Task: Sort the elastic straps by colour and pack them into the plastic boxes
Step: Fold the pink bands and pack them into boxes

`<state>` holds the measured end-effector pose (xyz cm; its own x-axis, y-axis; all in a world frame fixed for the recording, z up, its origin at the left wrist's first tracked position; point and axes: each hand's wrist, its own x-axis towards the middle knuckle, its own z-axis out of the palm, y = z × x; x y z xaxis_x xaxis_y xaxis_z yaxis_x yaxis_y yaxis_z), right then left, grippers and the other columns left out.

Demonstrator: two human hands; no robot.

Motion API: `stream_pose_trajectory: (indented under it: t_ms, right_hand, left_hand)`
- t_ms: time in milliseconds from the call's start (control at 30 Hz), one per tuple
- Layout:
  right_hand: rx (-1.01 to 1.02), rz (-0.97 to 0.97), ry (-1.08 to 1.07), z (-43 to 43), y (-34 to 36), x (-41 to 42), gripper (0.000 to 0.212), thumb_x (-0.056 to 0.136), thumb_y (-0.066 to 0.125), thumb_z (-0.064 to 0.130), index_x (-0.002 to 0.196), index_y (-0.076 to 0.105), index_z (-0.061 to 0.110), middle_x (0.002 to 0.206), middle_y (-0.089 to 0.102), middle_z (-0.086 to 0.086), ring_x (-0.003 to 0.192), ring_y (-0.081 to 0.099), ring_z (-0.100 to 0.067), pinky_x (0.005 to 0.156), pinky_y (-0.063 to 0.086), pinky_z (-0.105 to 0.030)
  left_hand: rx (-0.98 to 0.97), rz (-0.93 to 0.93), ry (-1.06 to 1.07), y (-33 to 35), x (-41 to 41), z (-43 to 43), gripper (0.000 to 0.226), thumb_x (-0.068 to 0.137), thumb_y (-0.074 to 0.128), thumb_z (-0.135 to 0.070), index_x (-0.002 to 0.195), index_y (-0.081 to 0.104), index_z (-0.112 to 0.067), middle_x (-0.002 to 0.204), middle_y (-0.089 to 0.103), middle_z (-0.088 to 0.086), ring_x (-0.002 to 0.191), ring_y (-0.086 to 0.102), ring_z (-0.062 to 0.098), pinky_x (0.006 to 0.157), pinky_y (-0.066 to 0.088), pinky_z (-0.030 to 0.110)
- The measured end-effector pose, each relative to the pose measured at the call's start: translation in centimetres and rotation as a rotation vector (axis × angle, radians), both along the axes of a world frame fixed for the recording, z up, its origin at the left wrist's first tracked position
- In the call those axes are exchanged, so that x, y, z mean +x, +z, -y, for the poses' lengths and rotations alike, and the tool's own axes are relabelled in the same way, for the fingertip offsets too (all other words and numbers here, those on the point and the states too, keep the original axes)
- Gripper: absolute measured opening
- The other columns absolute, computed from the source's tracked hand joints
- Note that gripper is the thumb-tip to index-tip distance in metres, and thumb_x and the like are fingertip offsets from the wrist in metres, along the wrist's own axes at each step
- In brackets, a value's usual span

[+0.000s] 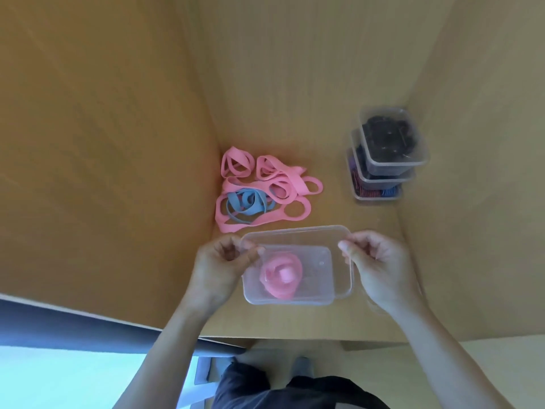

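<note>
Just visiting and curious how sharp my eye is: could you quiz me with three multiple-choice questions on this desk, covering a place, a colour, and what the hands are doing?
1. Where is the stack of three clear plastic boxes?
A) far right corner of the wooden table
B) at its near edge
C) on the floor

2. What colour is the rolled elastic strap in the near clear plastic box?
A) blue
B) pink
C) black

3. What are the left hand and right hand doing?
A) gripping the near box's ends
B) hanging down
C) lying flat

Answers: 1A, it stands in that corner; 2B, pink shows through the plastic; 3A, fingers curl on both ends.
</note>
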<state>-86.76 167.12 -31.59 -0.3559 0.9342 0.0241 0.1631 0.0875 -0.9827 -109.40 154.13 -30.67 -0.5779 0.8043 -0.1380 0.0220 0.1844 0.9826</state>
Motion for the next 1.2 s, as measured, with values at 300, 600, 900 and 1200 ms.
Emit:
stream_pose_trajectory:
  t_ms: [300,600,900,1200]
  right_hand:
    - [-0.079,0.260,-0.141,0.1,-7.8,-2.8,0.016,0.086,0.078,0.014,0.083,0.063,0.021,0.068,0.055,0.005,0.060,0.051,-0.013,0.064,0.045,-0.029]
    - [0.185,0.374,-0.152,0.6,-9.1,-3.1,0.014,0.092,0.069,0.020,0.102,0.060,0.024,0.092,0.057,0.004,0.077,0.055,-0.009,0.073,0.046,-0.029]
    - [0.224,0.431,-0.087,1.4,-9.0,-2.9,0.017,0.096,0.063,0.017,0.110,0.055,0.022,0.105,0.052,0.007,0.081,0.057,-0.011,0.073,0.048,-0.031]
    - [-0.097,0.193,-0.124,1.7,-8.6,-4.0,0.034,0.104,0.046,0.005,0.122,0.067,0.025,0.116,0.056,0.000,0.098,0.052,0.015,0.087,0.038,-0.003]
  left_hand:
    - [-0.206,-0.133,0.139,-5.5,-1.6,-0.6,0.013,0.089,0.073,-0.008,0.086,0.075,-0.020,0.070,0.070,-0.003,0.061,0.060,0.010,0.063,0.052,0.026]
    - [-0.200,-0.480,0.134,-8.3,-0.8,-0.8,0.015,0.094,0.068,-0.020,0.107,0.076,-0.020,0.091,0.066,-0.009,0.077,0.060,0.002,0.068,0.046,0.012]
    - [-0.184,-0.401,0.064,-8.6,-0.9,0.0,0.025,0.098,0.062,-0.017,0.121,0.073,-0.019,0.110,0.069,-0.006,0.094,0.062,-0.005,0.083,0.048,0.011]
    - [-0.130,-0.104,0.156,-8.3,-0.2,-0.5,0.029,0.099,0.060,-0.015,0.121,0.067,-0.033,0.093,0.064,-0.010,0.078,0.058,-0.004,0.074,0.047,0.009]
